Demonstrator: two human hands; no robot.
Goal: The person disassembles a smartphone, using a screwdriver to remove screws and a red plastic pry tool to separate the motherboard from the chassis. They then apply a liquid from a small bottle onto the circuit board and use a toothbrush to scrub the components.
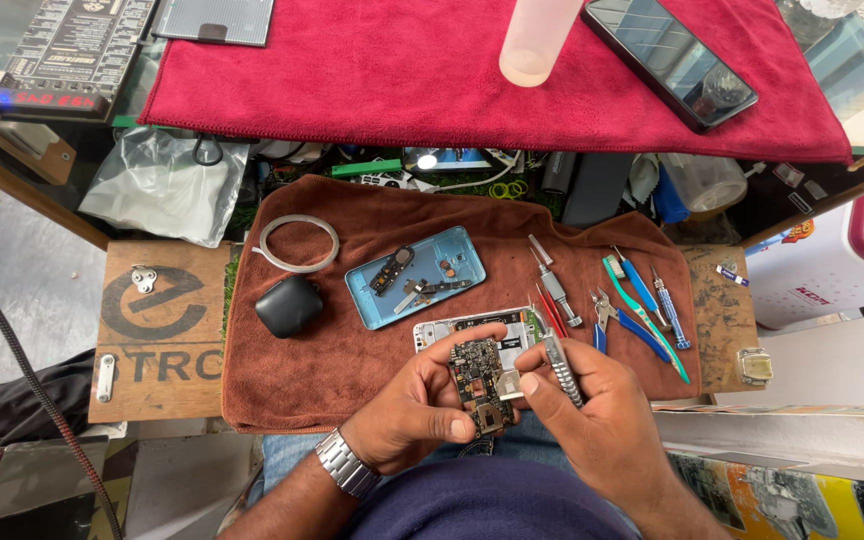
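Note:
My left hand [420, 405] holds a small black phone circuit board [476, 382] upright between thumb and fingers. My right hand [592, 415] grips a metal screwdriver [560, 365], its fingertips touching the board's right edge. Just beyond the hands lies an opened phone frame [472, 325] on a brown towel [332, 360]. A light blue phone back cover [414, 276] with small parts in it rests further out on the towel.
Tweezers, cutters and screwdrivers [632, 300] lie on the towel's right side. A black case [289, 305] and a tape ring [297, 243] sit at its left. Above, a red cloth [352, 70] carries a dark phone [668, 58] and a translucent bottle [537, 38].

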